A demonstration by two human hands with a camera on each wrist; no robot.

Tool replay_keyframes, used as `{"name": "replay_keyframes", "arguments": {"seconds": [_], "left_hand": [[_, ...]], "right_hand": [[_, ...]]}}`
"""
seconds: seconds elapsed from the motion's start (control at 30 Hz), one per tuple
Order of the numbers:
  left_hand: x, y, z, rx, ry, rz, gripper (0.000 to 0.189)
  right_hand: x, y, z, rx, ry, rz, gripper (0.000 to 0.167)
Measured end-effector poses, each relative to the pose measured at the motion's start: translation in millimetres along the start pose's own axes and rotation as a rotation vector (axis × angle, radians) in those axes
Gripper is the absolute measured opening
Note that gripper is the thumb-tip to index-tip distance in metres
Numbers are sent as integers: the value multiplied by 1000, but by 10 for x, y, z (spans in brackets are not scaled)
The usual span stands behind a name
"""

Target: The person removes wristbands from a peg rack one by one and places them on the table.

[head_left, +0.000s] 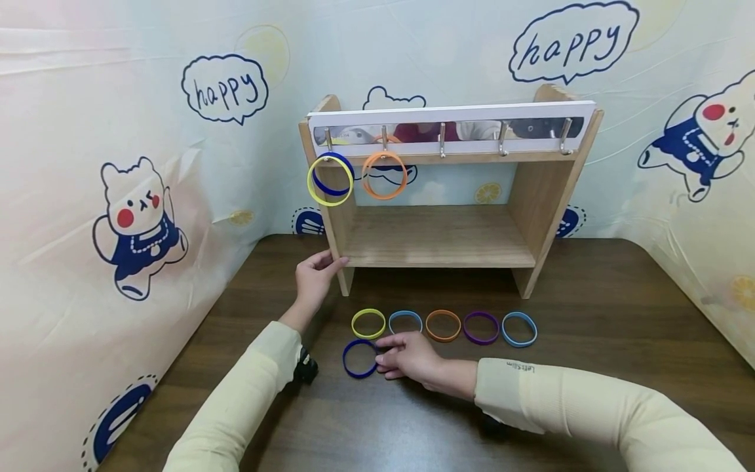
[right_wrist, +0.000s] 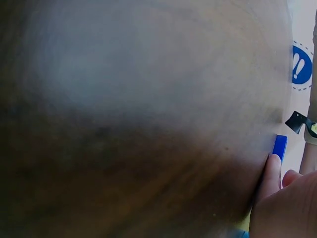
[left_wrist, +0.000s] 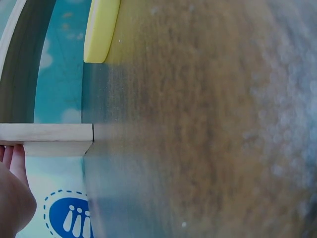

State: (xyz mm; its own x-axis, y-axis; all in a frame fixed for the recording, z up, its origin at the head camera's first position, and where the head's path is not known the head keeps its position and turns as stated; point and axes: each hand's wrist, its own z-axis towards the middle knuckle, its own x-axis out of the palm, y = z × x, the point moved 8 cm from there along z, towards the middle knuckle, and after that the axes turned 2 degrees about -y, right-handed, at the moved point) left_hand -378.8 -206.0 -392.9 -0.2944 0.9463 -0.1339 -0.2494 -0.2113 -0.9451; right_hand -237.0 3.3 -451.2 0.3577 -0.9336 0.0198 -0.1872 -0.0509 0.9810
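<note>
My left hand (head_left: 314, 278) grips the lower front edge of the left side panel of a wooden rack (head_left: 436, 239); in the left wrist view its fingers (left_wrist: 18, 163) lie against the panel. Down on the table, my right hand (head_left: 414, 358) pinches the right edge of a dark blue silicone wristband (head_left: 347, 368). The right wrist view shows this blue band (right_wrist: 280, 145) between thumb and finger. Just behind it lie a yellow wristband (head_left: 368, 310) and a light blue one (head_left: 405, 313), the latter partly hidden by the right hand.
Farther right lie orange (head_left: 444, 339), purple (head_left: 481, 342) and blue (head_left: 520, 344) wristbands. Several metal hooks (head_left: 442, 141) line the rack's white top bar (head_left: 454, 113). Yellow (head_left: 309, 187) and dark blue (head_left: 348, 164) bands hang on the leftmost hook, orange bands (head_left: 385, 196) on the second.
</note>
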Motion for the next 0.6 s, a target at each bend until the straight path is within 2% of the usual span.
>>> {"name": "replay_keyframes", "arguments": {"seconds": [0.2,0.6], "left_hand": [[4,19,4,-24,7,1,48],[-1,-6,-1,-18,12,1,50]], "right_hand": [[-5,3,-2,-4,5,0,36],[-47,35,-2,-16,11,4,32]]}}
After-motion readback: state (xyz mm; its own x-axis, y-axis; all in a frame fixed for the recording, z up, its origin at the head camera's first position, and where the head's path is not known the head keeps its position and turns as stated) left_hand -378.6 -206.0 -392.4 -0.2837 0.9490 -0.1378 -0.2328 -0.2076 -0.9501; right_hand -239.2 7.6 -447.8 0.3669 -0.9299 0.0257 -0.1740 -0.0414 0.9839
